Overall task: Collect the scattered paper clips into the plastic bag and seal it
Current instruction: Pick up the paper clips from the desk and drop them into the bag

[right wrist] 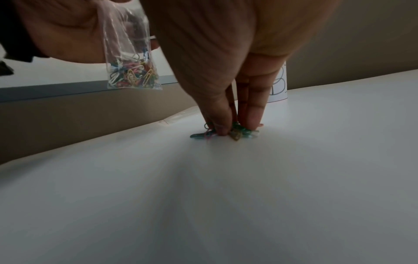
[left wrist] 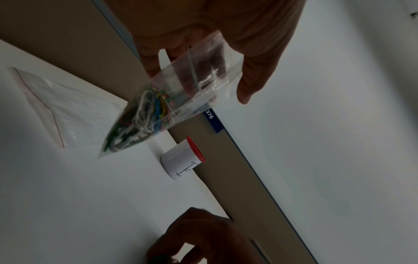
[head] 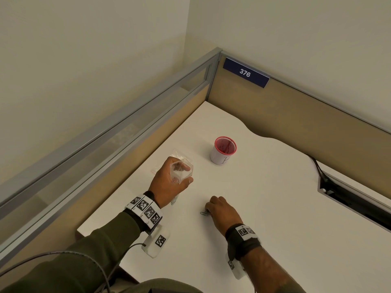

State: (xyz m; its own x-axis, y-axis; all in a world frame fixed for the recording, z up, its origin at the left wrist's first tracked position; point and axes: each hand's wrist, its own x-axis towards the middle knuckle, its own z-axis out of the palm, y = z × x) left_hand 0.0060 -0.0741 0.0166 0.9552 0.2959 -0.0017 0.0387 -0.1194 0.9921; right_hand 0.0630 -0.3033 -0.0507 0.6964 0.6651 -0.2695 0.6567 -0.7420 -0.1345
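Note:
My left hand [head: 171, 182] grips a small clear plastic bag [left wrist: 172, 100] by its open top, above the white desk [head: 264, 208]. Several coloured paper clips fill the bag's lower end [right wrist: 133, 76]. My right hand [head: 222, 210] is down on the desk, thumb and fingertips [right wrist: 220, 125] pinching a small cluster of coloured paper clips [right wrist: 235, 133] that lies on the surface. One clip [head: 203, 212] sticks out at the left of that hand. The two hands are a short way apart.
A second, flat clear bag [left wrist: 65, 107] with a red seal line lies on the desk behind my left hand. A white cup with a red mesh rim [head: 224, 150] stands further back. Partition walls [head: 306, 115] close the desk's back and left; a cable slot [head: 355, 199] opens at the right.

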